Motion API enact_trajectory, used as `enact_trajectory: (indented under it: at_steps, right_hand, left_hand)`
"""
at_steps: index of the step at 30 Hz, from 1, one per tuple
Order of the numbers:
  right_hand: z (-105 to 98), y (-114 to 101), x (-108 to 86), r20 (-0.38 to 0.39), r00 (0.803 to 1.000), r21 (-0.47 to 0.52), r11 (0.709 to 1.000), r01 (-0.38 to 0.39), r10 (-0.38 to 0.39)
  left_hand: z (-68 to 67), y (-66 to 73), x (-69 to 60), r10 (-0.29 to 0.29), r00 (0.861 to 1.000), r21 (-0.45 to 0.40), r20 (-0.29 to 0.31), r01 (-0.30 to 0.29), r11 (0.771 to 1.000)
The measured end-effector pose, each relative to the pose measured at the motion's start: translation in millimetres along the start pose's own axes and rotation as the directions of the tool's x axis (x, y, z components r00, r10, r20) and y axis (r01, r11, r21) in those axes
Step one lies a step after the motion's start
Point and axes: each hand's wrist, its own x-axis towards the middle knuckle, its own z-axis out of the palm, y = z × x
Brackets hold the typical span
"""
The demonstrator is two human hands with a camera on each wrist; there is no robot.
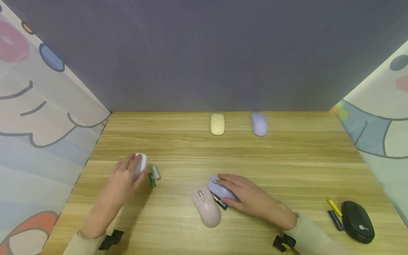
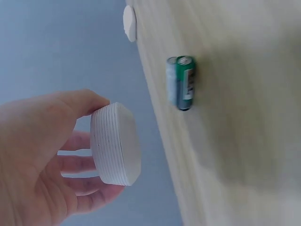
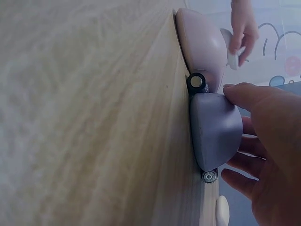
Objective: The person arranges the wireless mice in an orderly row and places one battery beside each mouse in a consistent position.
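My left hand (image 1: 122,180) holds a white mouse (image 1: 140,165) by its sides; in the left wrist view this white mouse (image 2: 115,143) is off the table, its ribbed side showing. A green battery (image 1: 151,180) and a pale battery (image 1: 156,173) lie to its right. My right hand (image 1: 247,193) grips a purple mouse (image 1: 221,189) resting on the table, thumb on one side and fingers on the other. Beside it sits a pink mouse (image 1: 207,209), with a black-and-gold battery (image 1: 220,203) between them. Another battery end (image 3: 209,176) peeks out past the purple mouse in the right wrist view.
Near the back wall stand a yellow mouse (image 1: 217,124) and a second purple mouse (image 1: 259,124). At the right front lie a black mouse (image 1: 357,222), a yellow battery (image 1: 335,208) and a dark battery (image 1: 335,220). A grey panel (image 1: 204,56) closes the table's back.
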Motion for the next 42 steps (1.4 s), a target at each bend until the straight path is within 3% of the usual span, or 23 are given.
enact_trajectory:
  at_steps: [4,10,16,24,29,34,38,42]
  right_hand:
    - [0,-1,-0.2,0.01,1.0,0.001,1.0,-0.004,0.004]
    - [0,-1,-0.2,0.004,1.0,-0.002,1.0,-0.001,0.002]
    - [0,-1,0.1,0.004,1.0,-0.012,1.0,-0.001,0.001]
    - [-1,-1,0.0,0.007,1.0,-0.008,1.0,-0.008,0.008]
    - [0,-1,0.8,0.006,1.0,-0.001,1.0,-0.006,0.006]
    - [-1,-1,1.2,0.019,1.0,-0.006,1.0,-0.008,0.009]
    - [-1,-1,1.3,0.019,1.0,0.0,1.0,-0.011,0.011]
    - [-2,-2,1.1,0.021,1.0,0.0,1.0,-0.011,0.011]
  left_hand:
    - [-3.4,-0.5,16.5,0.026,1.0,0.019,0.015,-0.027,0.999]
    - [-5.1,1.9,39.4,0.016,0.998,0.022,0.063,-0.017,1.0]
    - [-0.7,2.4,58.2,0.012,0.996,0.025,0.088,-0.014,1.0]
    - [8.0,-3.7,82.3,-0.009,0.983,0.033,0.181,0.003,0.999]
    - [17.1,-10.8,99.8,-0.032,0.97,0.031,0.24,0.025,0.999]
    - [28.9,-15.7,116.9,-0.067,0.944,0.016,0.325,0.065,0.998]
    - [43.8,-21.3,127.7,-0.098,0.921,0.014,0.377,0.101,0.995]
    - [60.8,-27.8,136.0,-0.118,0.91,0.013,0.397,0.123,0.992]
